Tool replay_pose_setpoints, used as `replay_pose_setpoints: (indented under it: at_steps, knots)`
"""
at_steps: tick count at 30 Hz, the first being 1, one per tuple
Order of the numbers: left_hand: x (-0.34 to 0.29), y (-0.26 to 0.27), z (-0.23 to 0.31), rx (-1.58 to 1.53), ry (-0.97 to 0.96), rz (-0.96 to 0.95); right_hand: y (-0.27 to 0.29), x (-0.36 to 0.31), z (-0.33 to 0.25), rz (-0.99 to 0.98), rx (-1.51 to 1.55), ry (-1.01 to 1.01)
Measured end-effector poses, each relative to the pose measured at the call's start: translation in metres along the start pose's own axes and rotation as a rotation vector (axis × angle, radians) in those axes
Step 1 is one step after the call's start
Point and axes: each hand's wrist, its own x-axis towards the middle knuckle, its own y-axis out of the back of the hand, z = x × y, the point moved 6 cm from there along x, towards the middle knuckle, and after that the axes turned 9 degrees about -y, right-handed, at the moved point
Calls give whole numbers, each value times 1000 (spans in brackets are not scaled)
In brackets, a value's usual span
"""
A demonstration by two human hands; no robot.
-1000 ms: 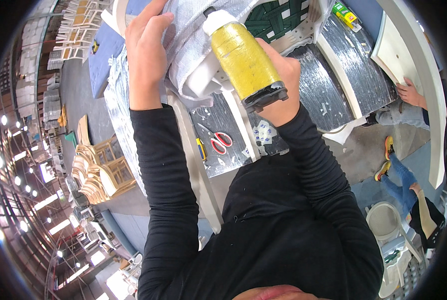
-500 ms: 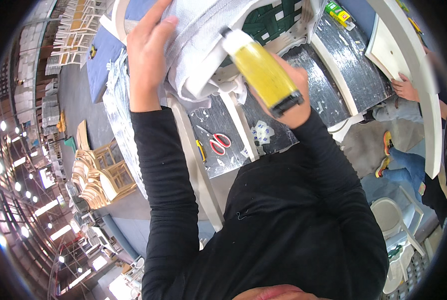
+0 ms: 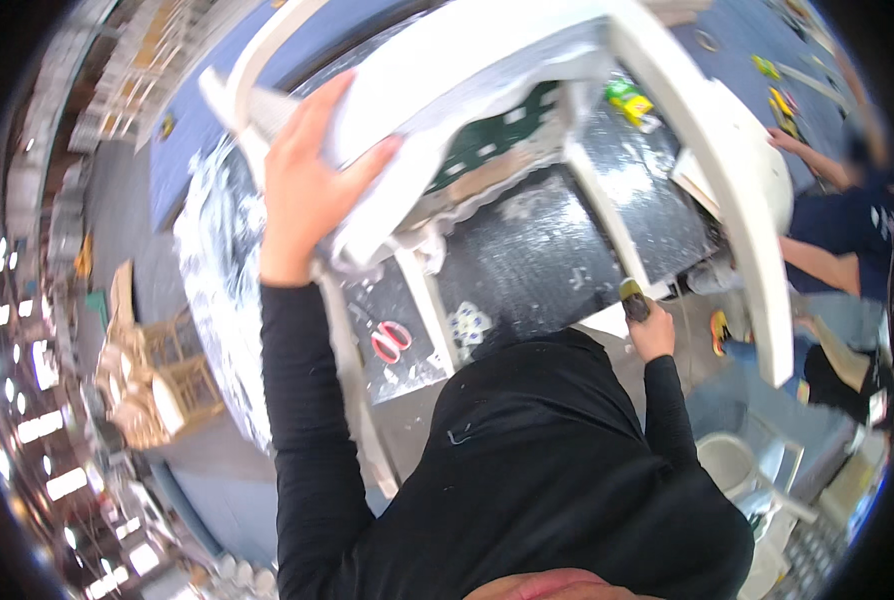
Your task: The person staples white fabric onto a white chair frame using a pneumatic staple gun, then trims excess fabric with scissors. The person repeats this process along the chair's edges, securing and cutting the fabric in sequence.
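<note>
My left hand (image 3: 312,190) lies with fingers and thumb spread on the white fabric (image 3: 437,65) over the seat of a chair with a white frame (image 3: 752,235). Dark green webbing (image 3: 497,135) shows under the fabric's edge. Low at the right, by the table's near edge, my right hand (image 3: 654,332) is closed round a staple gun (image 3: 632,298), held away from the chair. Its body looks olive and dark, and motion blurs it. Red-handled scissors (image 3: 391,342) and white patches with blue marks (image 3: 467,325) lie on the dark table below the seat.
A co-worker (image 3: 832,215) stands at the right, one arm reaching to a white chair part. A green and yellow box (image 3: 628,100) lies on the dark tabletop (image 3: 527,240). Crumpled plastic sheeting (image 3: 217,260) hangs at the left, near stacked wooden chair frames (image 3: 152,375) on the floor.
My right hand has drawn the staple gun back from the fabric, down and to the right. My left hand stays on the fabric, thumb now spread wider. The whole view has shifted.
</note>
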Motion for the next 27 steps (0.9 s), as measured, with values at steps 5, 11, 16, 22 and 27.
replay_pose_setpoints:
  at_steps: [5,11,16,22,27]
  knots:
    - [-8,7,0,-43,76,-47,7,74,32,29,115,68]
    - [-2,-1,7,-5,119,-91,-57,180,80,-4,-27,-16]
    - [-10,-1,11,-44,107,-57,-76,244,100,231,41,-47]
    - [-118,67,24,323,267,93,-58,198,6,490,96,118]
    - [-219,47,2,-331,985,284,-91,163,8,328,-1,287]
